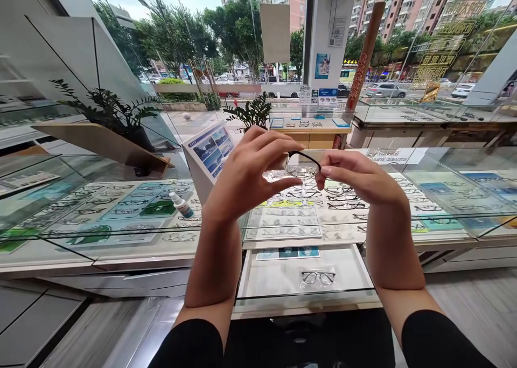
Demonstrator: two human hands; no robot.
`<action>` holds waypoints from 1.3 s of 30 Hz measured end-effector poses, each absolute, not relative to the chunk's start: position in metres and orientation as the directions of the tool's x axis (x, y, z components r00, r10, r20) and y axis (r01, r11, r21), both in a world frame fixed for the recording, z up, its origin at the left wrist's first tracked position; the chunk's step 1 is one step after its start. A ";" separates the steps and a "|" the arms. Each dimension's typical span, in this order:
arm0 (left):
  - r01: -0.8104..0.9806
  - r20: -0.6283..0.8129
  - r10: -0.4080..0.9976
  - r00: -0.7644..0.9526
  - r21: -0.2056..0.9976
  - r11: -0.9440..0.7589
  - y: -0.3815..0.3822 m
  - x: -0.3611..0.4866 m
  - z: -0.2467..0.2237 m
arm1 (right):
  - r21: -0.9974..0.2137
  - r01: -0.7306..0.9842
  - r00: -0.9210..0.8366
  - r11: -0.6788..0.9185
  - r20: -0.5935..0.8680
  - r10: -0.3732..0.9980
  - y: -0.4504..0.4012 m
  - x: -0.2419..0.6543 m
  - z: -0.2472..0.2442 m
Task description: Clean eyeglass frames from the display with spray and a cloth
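Observation:
A pair of eyeglasses with a thin black temple arm is raised above the glass counter, between my two hands. My left hand curves around the front end of the eyeglasses; its thumb stands apart from the fingers, and its exact grip is partly hidden. My right hand pinches the far end of the black temple between thumb and fingertips. Below them, a second pair of glasses in a clear wrapper lies in an open white drawer.
Rows of frames fill the glass display counter. On its left stand a small spray bottle and a picture stand. Potted plants and a low display table are farther back, by the window.

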State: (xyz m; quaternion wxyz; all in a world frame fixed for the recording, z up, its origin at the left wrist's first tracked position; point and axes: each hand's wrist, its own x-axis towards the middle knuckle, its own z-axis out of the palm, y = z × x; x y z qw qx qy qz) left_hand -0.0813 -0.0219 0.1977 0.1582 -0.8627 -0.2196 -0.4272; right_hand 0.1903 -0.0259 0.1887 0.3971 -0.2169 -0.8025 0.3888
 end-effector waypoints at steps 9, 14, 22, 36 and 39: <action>0.457 0.882 0.164 0.442 -0.064 -0.887 -0.024 -0.084 0.196 | -0.597 0.252 -0.363 0.762 0.671 0.646 -0.044 0.190 0.188; 0.488 0.945 0.173 0.276 0.017 -0.872 -0.015 -0.090 0.195 | -0.447 0.430 -0.128 0.784 0.830 0.543 -0.046 0.194 0.183; 0.517 0.962 0.224 0.157 0.113 -0.848 -0.001 -0.092 0.189 | -0.387 0.511 -0.019 0.768 0.888 0.460 -0.026 0.184 0.173; 0.459 0.943 0.333 0.007 0.293 -0.839 0.002 -0.078 0.181 | -0.472 0.447 0.069 0.760 0.865 0.496 -0.021 0.176 0.169; 0.462 0.930 0.368 -0.019 0.335 -0.822 0.001 -0.076 0.180 | -0.453 0.437 0.016 0.777 0.868 0.497 -0.016 0.179 0.168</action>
